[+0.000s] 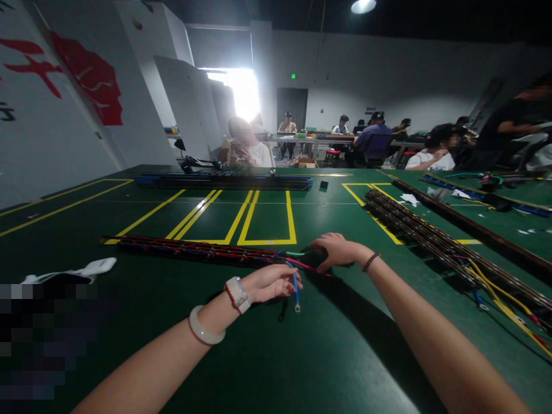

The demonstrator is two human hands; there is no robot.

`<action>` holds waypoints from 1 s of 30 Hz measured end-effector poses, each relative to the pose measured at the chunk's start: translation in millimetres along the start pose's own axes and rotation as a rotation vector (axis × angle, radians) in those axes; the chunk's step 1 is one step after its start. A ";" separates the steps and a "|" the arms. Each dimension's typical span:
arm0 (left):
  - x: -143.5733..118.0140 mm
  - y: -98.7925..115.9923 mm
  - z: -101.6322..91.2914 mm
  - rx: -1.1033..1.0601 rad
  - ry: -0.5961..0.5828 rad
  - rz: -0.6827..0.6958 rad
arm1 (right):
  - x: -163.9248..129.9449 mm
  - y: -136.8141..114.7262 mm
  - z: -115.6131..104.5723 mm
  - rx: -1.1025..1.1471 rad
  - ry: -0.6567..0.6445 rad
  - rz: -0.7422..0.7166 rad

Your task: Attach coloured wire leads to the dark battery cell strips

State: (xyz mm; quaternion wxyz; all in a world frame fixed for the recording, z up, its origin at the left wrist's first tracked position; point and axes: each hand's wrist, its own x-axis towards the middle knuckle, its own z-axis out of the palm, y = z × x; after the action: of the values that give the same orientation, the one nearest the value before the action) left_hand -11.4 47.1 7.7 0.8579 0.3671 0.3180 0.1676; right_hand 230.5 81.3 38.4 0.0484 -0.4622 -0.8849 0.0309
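Note:
A long, narrow wiring assembly (194,250) with red and blue wires along it lies crosswise on the green table. From its right end come a green wire (295,253), a pink-red wire (307,265) and a blue wire (295,287) tipped with a metal ring terminal. My left hand (273,282) is palm up beside that end, fingers curled about the blue wire, whose terminal hangs down free. My right hand (338,251) arches palm down over the green and pink-red wires, fingers closed around their ends. Something dark under its palm is mostly hidden.
On the right lie a bundle of long dark strips (414,230) with yellow wires (495,290) and a long brown rail (474,224). Blue-edged bars (224,181) rest at the far edge. A white object (97,267) lies left. A person (252,149) sits opposite.

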 end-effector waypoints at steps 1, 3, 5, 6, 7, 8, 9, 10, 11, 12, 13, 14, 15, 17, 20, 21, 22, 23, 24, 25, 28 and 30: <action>0.4 -0.5 2.2 -0.012 0.009 0.006 | 0.8 -3.7 0.5 -0.023 -0.008 0.008; 1.0 -1.2 7.0 -0.024 0.027 0.017 | 1.7 -10.6 -1.8 -0.057 -0.020 0.013; 1.7 -1.9 11.8 -0.021 0.046 0.027 | 1.6 -16.3 -7.7 -0.050 -0.056 0.002; 2.2 -2.3 14.0 -0.017 0.054 0.031 | 1.2 -18.9 -11.3 -0.026 -0.089 -0.001; 2.8 -2.8 15.7 -0.013 0.062 0.036 | 0.7 -21.5 -15.1 0.005 -0.131 0.003; 3.4 -3.6 17.1 -0.011 0.074 0.043 | 0.2 -24.2 -18.9 0.039 -0.182 0.009; 4.2 -4.6 18.0 -0.010 0.089 0.051 | -0.4 -27.2 -22.6 0.067 -0.234 0.015; 5.0 -5.8 18.5 -0.012 0.109 0.058 | -0.8 -30.6 -26.0 0.084 -0.281 0.017; 5.9 -7.2 18.7 -0.014 0.129 0.066 | -1.2 -34.2 -29.2 0.090 -0.320 0.016; 6.7 -8.7 18.6 -0.014 0.149 0.074 | -1.6 -38.2 -32.0 0.085 -0.348 0.012; 7.5 -10.2 18.4 -0.014 0.166 0.079 | -1.9 -42.4 -34.6 0.073 -0.368 0.011; 8.2 -11.6 18.2 -0.013 0.175 0.084 | -2.3 -46.8 -36.9 0.059 -0.381 0.015; 8.8 -12.8 18.1 -0.008 0.177 0.092 | -2.7 -51.1 -38.9 0.047 -0.388 0.022; 9.7 -14.6 18.4 0.014 0.160 0.116 | -3.8 -59.7 -41.9 0.030 -0.400 0.037; 10.6 -16.1 19.9 0.067 0.122 0.157 | -5.7 -71.0 -43.9 0.007 -0.410 0.064; 10.9 -16.7 20.5 0.082 0.119 0.165 | -6.3 -74.1 -44.0 -0.004 -0.410 0.071; 11.3 -17.3 21.1 0.092 0.122 0.170 | -6.9 -76.7 -44.1 -0.014 -0.409 0.079; 11.6 -18.0 21.7 0.100 0.131 0.174 | -7.4 -78.7 -44.2 -0.020 -0.409 0.086; 12.0 -18.6 22.1 0.102 0.135 0.177 | -8.0 -80.0 -44.3 -0.019 -0.411 0.094; 12.2 -19.2 22.4 0.098 0.133 0.182 | -8.5 -80.6 -44.5 -0.008 -0.413 0.104; 12.4 -19.8 22.0 0.068 0.105 0.193 | -9.6 -77.4 -45.6 0.055 -0.423 0.136; 11.8 -19.1 20.7 0.042 0.090 0.184 | -9.8 -71.1 -45.9 0.077 -0.402 0.139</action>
State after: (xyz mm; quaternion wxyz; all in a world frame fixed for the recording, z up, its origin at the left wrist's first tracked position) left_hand 12.3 29.5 -0.4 0.8159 0.4047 0.3244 0.2555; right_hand 183.3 33.1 90.4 -0.1134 -0.5043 -0.8410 0.1595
